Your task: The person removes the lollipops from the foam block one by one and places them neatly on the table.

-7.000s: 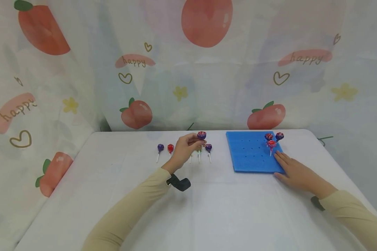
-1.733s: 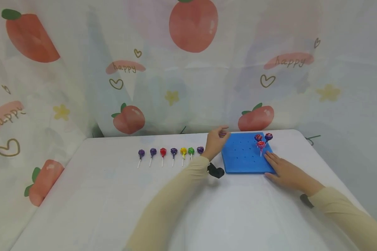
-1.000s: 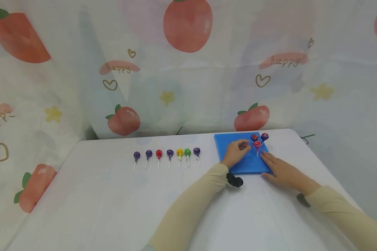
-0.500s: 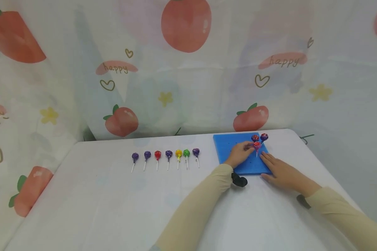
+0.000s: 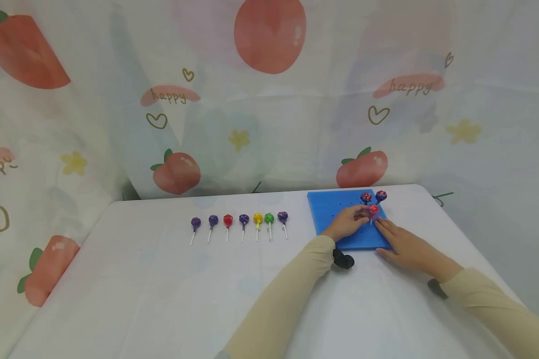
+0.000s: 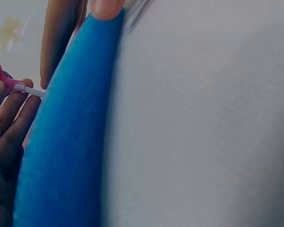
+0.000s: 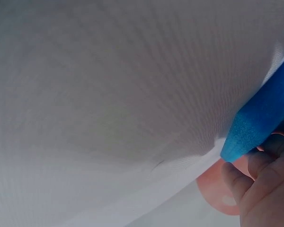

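My left hand (image 5: 349, 222) pinches a pink-wrapped lollipop (image 5: 374, 209) standing in the blue pegboard (image 5: 348, 243). In the left wrist view the lollipop's pink wrapper (image 6: 10, 82) shows between thumb and fingers, and its white stick (image 6: 32, 91) runs down to the board's edge. My right hand (image 5: 406, 249) lies with straight fingers on the board's right edge, thumb at the front corner. Just behind the pinched lollipop stand a red-and-dark lollipop (image 5: 366, 197) and a purple one (image 5: 381, 196).
Left of the board, several lollipops lie in a row on the white table (image 5: 184, 299): purple (image 5: 195, 222), purple (image 5: 213, 220), red (image 5: 227, 220), purple (image 5: 244, 219), yellow (image 5: 257, 219), green (image 5: 269, 218) and purple (image 5: 282, 217). A printed curtain (image 5: 269, 124) hangs behind.
Seven seconds ago my left hand held a purple lollipop near the row; a purple one now lies at the row's left end. That hand moved right, onto the pink lollipop. My right hand stayed put.
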Demonstrator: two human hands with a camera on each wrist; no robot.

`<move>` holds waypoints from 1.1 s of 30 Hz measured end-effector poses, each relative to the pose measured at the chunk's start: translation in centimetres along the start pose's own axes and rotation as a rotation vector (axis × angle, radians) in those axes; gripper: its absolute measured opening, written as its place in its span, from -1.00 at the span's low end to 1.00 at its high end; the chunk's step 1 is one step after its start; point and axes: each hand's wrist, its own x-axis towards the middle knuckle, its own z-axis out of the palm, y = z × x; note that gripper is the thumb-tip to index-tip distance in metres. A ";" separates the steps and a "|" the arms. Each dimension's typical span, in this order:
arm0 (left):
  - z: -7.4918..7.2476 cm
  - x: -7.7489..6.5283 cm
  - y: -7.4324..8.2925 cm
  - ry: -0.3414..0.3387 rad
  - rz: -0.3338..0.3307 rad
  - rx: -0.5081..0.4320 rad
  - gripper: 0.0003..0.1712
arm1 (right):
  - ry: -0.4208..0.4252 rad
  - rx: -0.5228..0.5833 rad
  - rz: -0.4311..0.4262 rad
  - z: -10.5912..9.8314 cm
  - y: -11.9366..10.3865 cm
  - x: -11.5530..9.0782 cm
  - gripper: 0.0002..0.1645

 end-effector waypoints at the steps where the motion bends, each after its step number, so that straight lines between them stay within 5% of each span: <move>1: 0.0 0.0 0.0 0.001 0.012 -0.004 -0.61 | 0.000 0.001 -0.001 0.0 0.0 0.0 -0.04; 9: 0.0 -0.1 -0.3 0.000 0.110 0.093 -0.65 | 0.010 0.006 -0.018 0.0 0.1 0.0 -0.03; 16: -0.1 -0.2 -0.3 0.023 0.086 0.080 -0.62 | -0.003 0.016 -0.016 -0.2 0.0 0.1 -0.02; 21: 0.0 -0.2 -0.6 0.073 0.095 -0.074 -0.66 | -0.012 0.012 -0.006 -0.2 -0.1 0.2 -0.02; 28: -0.2 -0.1 -0.9 0.109 0.105 -0.464 -0.68 | -0.023 0.017 0.012 -0.3 -0.3 0.1 -0.03; 33: -0.5 -0.1 -1.0 0.103 0.098 -0.531 -0.68 | -0.023 0.013 0.014 -0.3 -0.3 0.1 -0.03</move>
